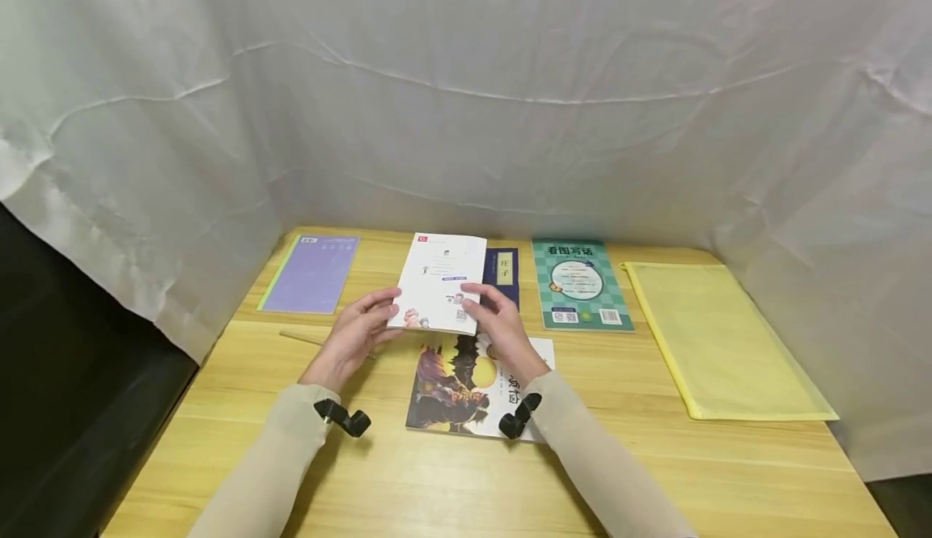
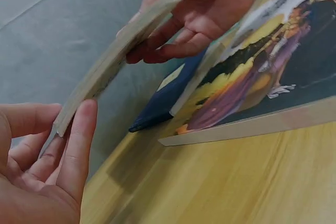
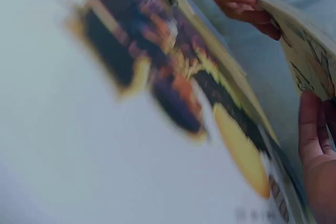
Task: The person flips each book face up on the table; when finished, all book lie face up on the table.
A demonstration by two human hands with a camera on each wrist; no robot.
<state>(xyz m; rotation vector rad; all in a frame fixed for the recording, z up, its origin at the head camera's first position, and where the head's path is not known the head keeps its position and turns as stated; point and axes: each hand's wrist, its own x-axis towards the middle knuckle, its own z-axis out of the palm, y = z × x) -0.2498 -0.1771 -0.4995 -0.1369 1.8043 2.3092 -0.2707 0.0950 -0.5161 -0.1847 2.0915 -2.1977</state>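
Note:
A thin white book (image 1: pixel 444 275) with small cartoon figures is held up above the table by both hands. My left hand (image 1: pixel 354 332) grips its lower left edge, thumb on one cover and fingers on the other, as the left wrist view shows. On the right edge, my right hand (image 1: pixel 502 328) pinches the book, thumb over the printed side and fingers behind. Below the hands lies a picture book (image 1: pixel 455 392) with a yellow moon and dark figures, partly covered by the right forearm. A navy book (image 1: pixel 502 267) peeks out behind the white one.
At the far left lies a purple notebook (image 1: pixel 313 273). A teal workbook (image 1: pixel 582 283) is to the right, beside a yellow mesh zip pouch (image 1: pixel 728 340). Close by the left hand is a thin stick (image 1: pixel 300 337). Grey cloth (image 1: pixel 495 141) hangs behind the wooden table.

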